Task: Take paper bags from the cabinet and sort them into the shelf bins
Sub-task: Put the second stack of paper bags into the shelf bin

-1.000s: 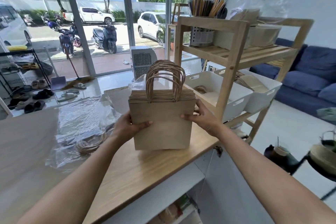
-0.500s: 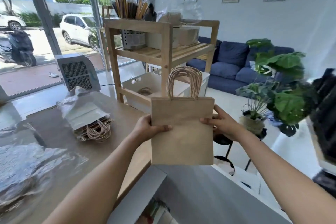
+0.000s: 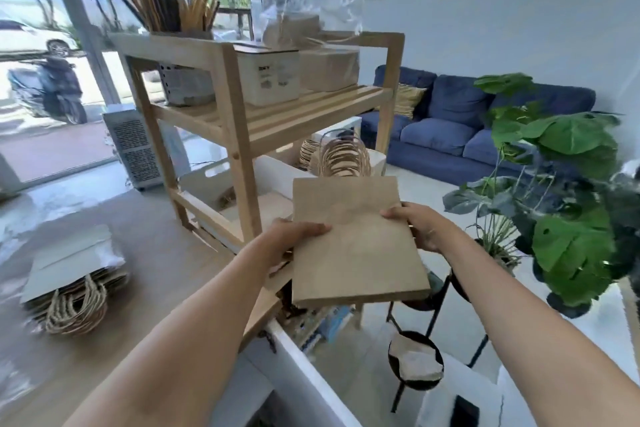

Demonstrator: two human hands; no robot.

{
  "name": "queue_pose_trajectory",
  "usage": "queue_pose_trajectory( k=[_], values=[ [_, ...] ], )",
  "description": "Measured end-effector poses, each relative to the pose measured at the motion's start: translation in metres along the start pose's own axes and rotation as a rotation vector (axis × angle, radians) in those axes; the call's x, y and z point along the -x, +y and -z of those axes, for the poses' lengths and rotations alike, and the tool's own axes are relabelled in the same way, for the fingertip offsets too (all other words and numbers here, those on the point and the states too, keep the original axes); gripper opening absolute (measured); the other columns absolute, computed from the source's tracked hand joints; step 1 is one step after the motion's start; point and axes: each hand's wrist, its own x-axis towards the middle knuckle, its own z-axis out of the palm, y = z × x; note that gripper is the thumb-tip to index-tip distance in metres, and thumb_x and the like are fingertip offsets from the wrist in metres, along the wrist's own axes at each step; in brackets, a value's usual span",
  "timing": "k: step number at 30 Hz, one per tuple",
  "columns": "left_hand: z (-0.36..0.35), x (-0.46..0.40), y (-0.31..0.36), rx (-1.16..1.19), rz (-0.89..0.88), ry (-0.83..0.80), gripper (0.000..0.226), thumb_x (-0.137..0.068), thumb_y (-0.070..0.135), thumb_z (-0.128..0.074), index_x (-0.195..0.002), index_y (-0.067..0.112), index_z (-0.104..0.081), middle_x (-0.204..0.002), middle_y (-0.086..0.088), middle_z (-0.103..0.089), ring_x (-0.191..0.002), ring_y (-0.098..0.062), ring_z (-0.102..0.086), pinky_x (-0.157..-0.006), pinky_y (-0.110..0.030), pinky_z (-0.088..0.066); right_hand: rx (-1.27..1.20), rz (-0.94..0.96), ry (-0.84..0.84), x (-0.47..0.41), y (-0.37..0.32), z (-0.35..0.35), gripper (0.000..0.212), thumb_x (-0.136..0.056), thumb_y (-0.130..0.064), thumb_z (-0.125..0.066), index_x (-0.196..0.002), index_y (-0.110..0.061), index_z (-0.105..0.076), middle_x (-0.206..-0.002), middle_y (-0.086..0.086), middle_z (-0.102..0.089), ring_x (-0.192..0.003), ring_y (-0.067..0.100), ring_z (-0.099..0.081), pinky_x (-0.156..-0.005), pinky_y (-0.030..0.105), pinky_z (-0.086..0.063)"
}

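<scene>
Beyond the worktop's corner, both hands, left hand and right hand, pinch the paper-bag stack edges; keep it level, handles leading, toward the white bin.

No text can be read. A white box on the shelf carries dark print, too blurred to make out.

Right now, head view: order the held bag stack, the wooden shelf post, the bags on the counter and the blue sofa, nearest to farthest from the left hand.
1. Held bag stack: gripped by the left hand.
2. Wooden shelf post: just behind it.
3. Bags on the counter: far left.
4. Blue sofa: across the room.
</scene>
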Motion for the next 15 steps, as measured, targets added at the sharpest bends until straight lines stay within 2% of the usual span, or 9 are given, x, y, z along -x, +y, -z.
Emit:
queue_pose_trajectory(
  k=[2,5,8,11,12,14,15],
  values=[
    [-0.009,-0.016,0.016,0.061,0.042,0.02,0.063,-0.06,0.027,-0.088,-0.113,0.005,-0.061,-0.105,-0.013,-0.072,-0.094,-0.029,-0.07,-0.089,-0.044,-0.055,-0.048,-0.069,-0.021,-0.03,-0.014,0.007,0.041,-0.077,-0.019,-0.072,-0.116,-0.007,-0.063,-0.1,0.012,-0.069,-0.081,0.026,-0.066,-0.07,0.035,-0.056],
    [-0.012,-0.034,0.039,0.095,0.065,0.034,0.057,-0.07,0.025,-0.082,-0.118,0.005,-0.059,-0.113,-0.014,-0.069,-0.102,-0.03,-0.067,-0.093,-0.045,-0.053,-0.047,-0.11,-0.066,-0.066,-0.033,0.008,0.04,-0.078,-0.021,-0.072,-0.113,-0.006,-0.062,-0.096,0.015,-0.068,-0.075,0.026,-0.065,-0.067,0.035,-0.056],
    [-0.009,-0.045,0.055,0.121,0.061,0.064,0.039,-0.077,0.025,-0.076,-0.109,0.009,-0.062,-0.104,-0.009,-0.071,-0.088,-0.023,-0.068,-0.082,-0.036,-0.056,-0.054,-0.102,-0.137,-0.094,-0.052,0.0,0.043,-0.079,-0.023,-0.071,-0.116,-0.006,-0.059,-0.098,0.015,-0.067,-0.076,0.027,-0.064,-0.075,0.038,-0.055],
    [-0.001,-0.054,0.065,0.167,0.026,0.189,0.04,-0.075,0.021,-0.078,-0.11,0.008,-0.064,-0.104,-0.012,-0.07,-0.085,-0.025,-0.068,-0.083,-0.039,-0.056,-0.045,-0.076,-0.17,-0.113,-0.068,-0.013,0.047,-0.078,-0.024,-0.072,-0.12,-0.008,-0.057,-0.109,0.016,-0.067,-0.088,0.031,-0.064,-0.09,0.044,-0.053],
    [0.0,-0.057,0.068,0.177,0.024,0.212,0.038,-0.076,0.021,-0.078,-0.109,0.009,-0.064,-0.104,-0.012,-0.07,-0.081,-0.024,-0.068,-0.08,-0.037,-0.058,-0.042,-0.076,-0.183,-0.117,-0.073,-0.018,0.046,-0.078,-0.025,-0.072,-0.119,-0.008,-0.058,-0.109,0.016,-0.067,-0.089,0.031,-0.064,-0.089,0.044,-0.054],
    [0.004,-0.062,0.069,0.215,0.037,0.245,0.036,-0.076,0.02,-0.077,-0.108,0.009,-0.064,-0.103,-0.011,-0.069,-0.072,-0.021,-0.069,-0.064,-0.032,-0.06,-0.045,-0.066,-0.203,-0.125,-0.078,-0.028,0.039,-0.08,-0.023,-0.07,-0.114,-0.008,-0.059,-0.098,0.012,-0.068,-0.079,0.028,-0.065,-0.075,0.037,-0.056],
    [0.007,-0.065,0.069,0.244,0.046,0.283,0.04,-0.075,0.02,-0.078,-0.111,0.007,-0.063,-0.105,-0.011,-0.07,-0.076,-0.022,-0.07,-0.06,-0.032,-0.059,-0.04,-0.068,-0.209,-0.13,-0.08,-0.034,0.035,-0.081,-0.023,-0.07,-0.111,-0.007,-0.06,-0.091,0.011,-0.067,-0.073,0.025,-0.064,-0.068,0.033,-0.056]
  ],
)
